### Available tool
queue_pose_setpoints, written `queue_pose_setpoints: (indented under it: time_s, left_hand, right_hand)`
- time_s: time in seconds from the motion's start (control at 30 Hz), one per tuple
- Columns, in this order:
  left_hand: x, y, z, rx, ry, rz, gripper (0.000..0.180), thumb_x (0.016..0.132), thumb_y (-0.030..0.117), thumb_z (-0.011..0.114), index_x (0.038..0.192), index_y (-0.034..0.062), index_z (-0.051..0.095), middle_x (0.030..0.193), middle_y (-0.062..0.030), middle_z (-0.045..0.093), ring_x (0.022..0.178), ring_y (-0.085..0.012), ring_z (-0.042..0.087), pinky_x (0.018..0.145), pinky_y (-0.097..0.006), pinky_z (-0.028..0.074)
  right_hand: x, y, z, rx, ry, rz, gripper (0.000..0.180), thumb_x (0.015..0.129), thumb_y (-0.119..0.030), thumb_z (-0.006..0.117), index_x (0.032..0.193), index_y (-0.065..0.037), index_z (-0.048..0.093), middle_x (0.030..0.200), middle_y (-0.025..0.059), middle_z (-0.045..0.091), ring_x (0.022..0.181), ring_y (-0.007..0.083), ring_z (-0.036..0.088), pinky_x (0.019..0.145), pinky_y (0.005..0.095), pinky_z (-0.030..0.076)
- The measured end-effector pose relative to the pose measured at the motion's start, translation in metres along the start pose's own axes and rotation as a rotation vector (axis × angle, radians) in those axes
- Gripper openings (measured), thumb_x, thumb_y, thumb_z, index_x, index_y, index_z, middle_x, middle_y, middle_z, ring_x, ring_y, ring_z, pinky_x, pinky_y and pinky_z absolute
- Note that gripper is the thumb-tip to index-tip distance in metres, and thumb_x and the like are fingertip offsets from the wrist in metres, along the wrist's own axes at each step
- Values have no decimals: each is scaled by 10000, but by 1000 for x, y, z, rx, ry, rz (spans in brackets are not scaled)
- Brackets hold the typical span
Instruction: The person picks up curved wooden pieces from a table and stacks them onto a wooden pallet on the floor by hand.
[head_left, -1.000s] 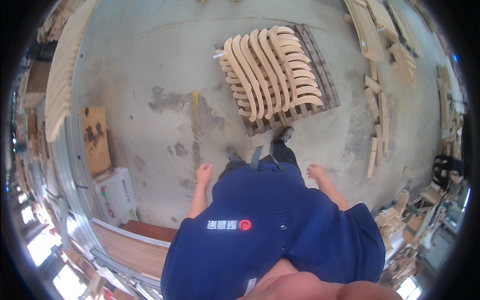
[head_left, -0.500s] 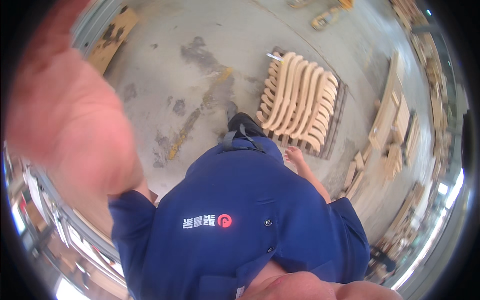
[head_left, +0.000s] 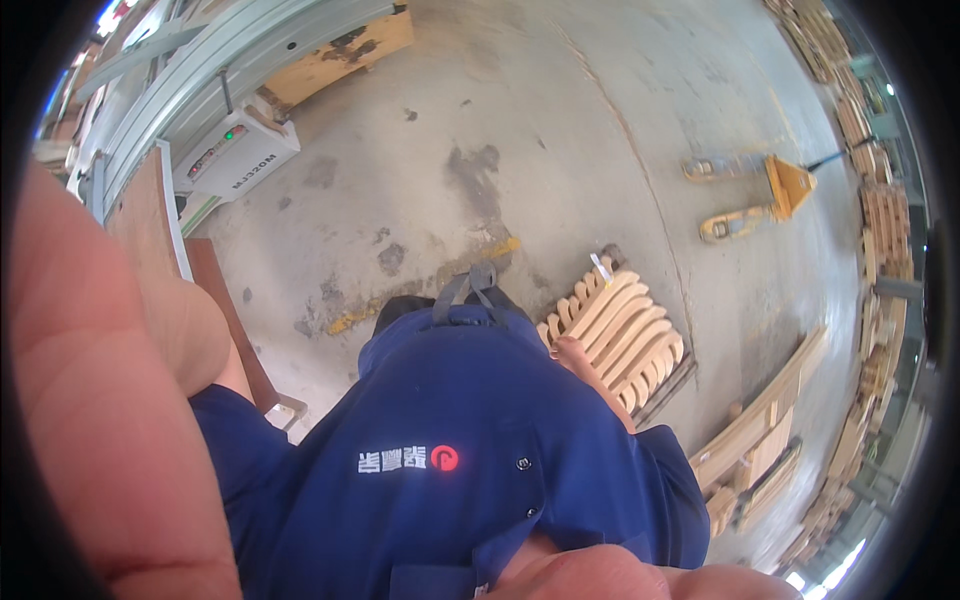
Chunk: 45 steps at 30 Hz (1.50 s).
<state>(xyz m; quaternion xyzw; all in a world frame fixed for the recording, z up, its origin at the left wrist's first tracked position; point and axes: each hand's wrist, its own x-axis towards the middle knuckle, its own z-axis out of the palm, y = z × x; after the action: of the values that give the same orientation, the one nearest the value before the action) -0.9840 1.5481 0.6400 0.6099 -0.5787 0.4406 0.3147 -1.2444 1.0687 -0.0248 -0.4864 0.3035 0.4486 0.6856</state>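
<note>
- Two bare hands show, well apart, on either side of a person in a dark blue shirt [head_left: 430, 400].
- The left hand [head_left: 110, 390] is raised close to the camera, large and cut off by the dark rim; whether its fingers grasp anything cannot be told.
- The right hand [head_left: 572, 352] is low by the person's right side, nearest the curved wooden pieces [head_left: 628, 325]; its grip is too small to make out, and contact with the wood cannot be told.
- These pieces lie stacked on a dark pallet [head_left: 672, 392] on the floor, ahead and to the person's right, a white tag [head_left: 602, 268] at the far end.
- Farther off stands a yellow pallet jack [head_left: 790, 187].
- To the left is a white control box [head_left: 240, 155] with a green light.
</note>
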Motion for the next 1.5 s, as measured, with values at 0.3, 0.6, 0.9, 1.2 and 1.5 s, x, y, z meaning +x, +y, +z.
queue_pose_setpoints:
  time_s: [0.3, 0.6, 0.9, 1.2, 1.5]
  left_hand:
    - [-84, -95, -28, 198, -21, -276, 611, 896, 322, 685, 1343, -55, 510, 1291, -231, 592, 1189, -344, 578, 1005, -448, 466]
    - [-181, -195, -85, 294, 41, -428, 580, 890, 278, 697, 1332, -52, 519, 1291, -234, 590, 1193, -356, 575, 1003, -454, 465]
    - [-206, -327, -113, 277, 110, -369, 552, 883, 233, 708, 1321, -50, 528, 1291, -236, 589, 1197, -369, 572, 1001, -460, 464]
    - [-149, -415, -110, 385, 79, -363, 526, 877, 188, 720, 1310, -48, 537, 1291, -238, 588, 1200, -381, 569, 999, -467, 463]
    - [-281, -480, -19, 228, -281, -1529, 347, 903, 157, 688, 1232, 66, 632, 1263, -128, 630, 1129, -250, 611, 934, -368, 492]
  right_hand:
    - [91, -255, -33, -2169, 301, -107, 279, 910, -313, 527, 966, -137, 736, 1031, 108, 705, 1037, 308, 666, 851, 438, 546]
    - [166, -288, 13, -2203, 80, -267, 191, 831, -252, 571, 765, -101, 667, 794, 134, 659, 796, 338, 654, 673, 486, 499]
    - [211, -408, 92, -1480, 533, -601, 239, 842, -252, 585, 847, -32, 681, 878, 179, 686, 866, 369, 668, 759, 498, 523]
    - [227, -821, 417, -1233, 379, -1134, 348, 942, -222, 605, 1233, -30, 615, 1164, 222, 665, 1075, 395, 637, 897, 463, 524]
    - [276, -910, 551, -1597, 255, -1088, 356, 863, -227, 637, 1151, -29, 570, 1120, 210, 636, 1050, 400, 613, 872, 512, 510]
